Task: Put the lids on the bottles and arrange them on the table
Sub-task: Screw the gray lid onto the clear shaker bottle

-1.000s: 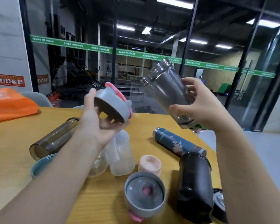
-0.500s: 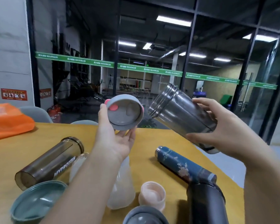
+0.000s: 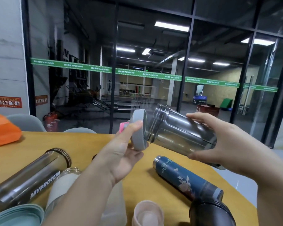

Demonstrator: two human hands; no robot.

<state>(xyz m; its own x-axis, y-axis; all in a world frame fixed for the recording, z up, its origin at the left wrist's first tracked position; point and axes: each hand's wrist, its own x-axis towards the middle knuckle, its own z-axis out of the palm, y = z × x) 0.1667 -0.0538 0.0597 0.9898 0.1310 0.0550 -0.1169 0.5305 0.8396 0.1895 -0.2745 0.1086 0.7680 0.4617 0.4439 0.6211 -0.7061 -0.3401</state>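
grey round plastic lid [image 3: 138,129], pinched in the left hand [image 3: 121,154], faces the smoky clear tumbler bottle's [image 3: 181,132] mouth; right hand [image 3: 219,141] grips it tilted, ready for capping.

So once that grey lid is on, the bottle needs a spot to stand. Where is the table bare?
Bare table lies at the far left, between the orange bag and the MYPROTEIN bottle, and in the far middle beyond the blue flask. The near edge is crowded with the teal lid, pink lid and black bottle.
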